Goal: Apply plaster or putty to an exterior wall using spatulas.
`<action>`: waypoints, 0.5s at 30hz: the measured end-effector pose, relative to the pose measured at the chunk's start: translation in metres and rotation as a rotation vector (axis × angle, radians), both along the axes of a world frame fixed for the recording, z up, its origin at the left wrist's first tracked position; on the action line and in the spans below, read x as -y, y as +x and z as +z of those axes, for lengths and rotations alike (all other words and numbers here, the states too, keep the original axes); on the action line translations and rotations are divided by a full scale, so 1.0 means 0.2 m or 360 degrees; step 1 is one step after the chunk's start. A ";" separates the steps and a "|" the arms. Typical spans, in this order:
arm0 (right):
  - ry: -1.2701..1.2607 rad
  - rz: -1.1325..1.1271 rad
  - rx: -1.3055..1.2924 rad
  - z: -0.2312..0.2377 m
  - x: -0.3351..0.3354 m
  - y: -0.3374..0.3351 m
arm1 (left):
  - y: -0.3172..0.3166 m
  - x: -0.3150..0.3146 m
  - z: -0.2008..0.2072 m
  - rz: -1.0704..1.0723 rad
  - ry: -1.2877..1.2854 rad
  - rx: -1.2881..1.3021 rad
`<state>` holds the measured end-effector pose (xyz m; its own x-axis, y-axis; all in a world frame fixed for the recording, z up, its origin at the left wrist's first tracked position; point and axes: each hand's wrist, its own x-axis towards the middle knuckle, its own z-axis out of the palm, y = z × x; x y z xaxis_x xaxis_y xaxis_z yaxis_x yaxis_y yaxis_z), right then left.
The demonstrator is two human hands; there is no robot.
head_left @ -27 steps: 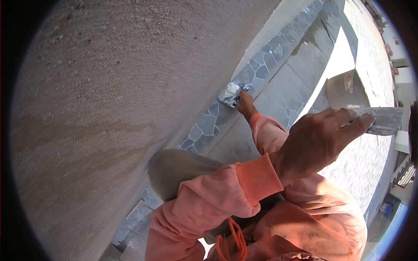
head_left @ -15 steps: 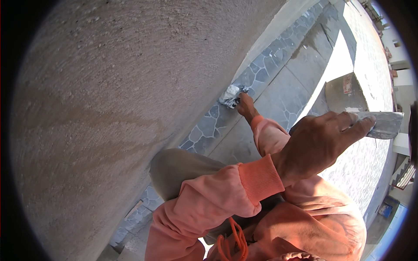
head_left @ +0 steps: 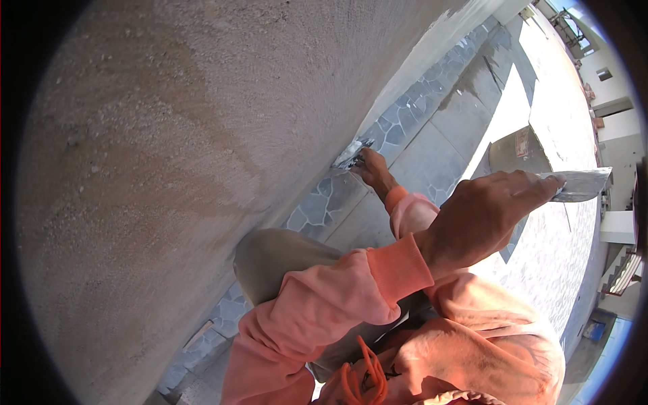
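My left hand (head_left: 469, 219) crosses over to the right, closed around a putty knife. The grey metal blade of this putty knife (head_left: 584, 184) points right, and its handle is hidden in my fist. Beneath that forearm my right hand (head_left: 373, 169) reaches out to the foot of the rough plastered wall (head_left: 169, 135). Its fingers are closed on a second putty knife (head_left: 351, 155), smeared with white paste and touching or nearly touching the wall's lower edge. My fingers and the paste cover most of that tool.
A grey bucket-like container (head_left: 520, 150) with a reddish label stands to the right. Stone-patterned paving (head_left: 314, 206) runs along the wall, beside plain slabs (head_left: 432, 152). My bent knee (head_left: 277, 260) is close to the wall. Sunlit paving and buildings lie farther right.
My right hand has moved slightly left, toward the wall, and the white lump on its blade now looks flatter. My left hand with its putty knife has shifted a little left.
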<state>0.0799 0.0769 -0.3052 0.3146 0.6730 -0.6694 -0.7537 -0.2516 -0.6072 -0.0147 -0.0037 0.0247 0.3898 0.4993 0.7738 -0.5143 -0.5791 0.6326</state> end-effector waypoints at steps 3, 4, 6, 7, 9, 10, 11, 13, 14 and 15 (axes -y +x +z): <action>0.0073 0.0010 -0.0008 0.14 -0.01 -0.02 | -0.03 0.01 0.01 -0.0070 -0.0021 -0.0033; 0.0108 -0.0012 0.0000 0.18 -0.01 -0.03 | -0.04 0.01 0.01 -0.0069 -0.0006 -0.0056; 0.0146 -0.0033 0.0015 0.26 -0.01 -0.04 | -0.04 0.01 0.02 -0.0067 0.0011 -0.0073; 0.0132 -0.0017 0.0064 0.31 -0.02 -0.04 | -0.04 0.02 0.03 -0.0075 0.0011 -0.0024; 0.0120 -0.0004 0.0125 0.39 -0.02 -0.04 | -0.05 0.02 0.03 -0.0086 0.0014 0.0038; 0.0160 0.0032 0.0179 0.44 -0.01 -0.04 | -0.05 0.02 0.04 -0.0086 0.0011 0.0068; 0.0169 0.0057 0.0218 0.48 -0.01 -0.04 | -0.05 0.03 0.04 -0.0107 0.0008 0.0098; 0.0207 0.0058 0.0281 0.55 -0.01 -0.04 | -0.07 0.04 0.04 -0.0119 0.0016 0.0081; 0.0176 0.0041 0.0309 0.59 -0.01 -0.05 | -0.08 0.04 0.05 -0.0160 0.0025 0.0061; 0.0216 0.0051 0.0326 0.62 -0.02 -0.05 | -0.08 0.04 0.05 -0.0149 0.0027 0.0062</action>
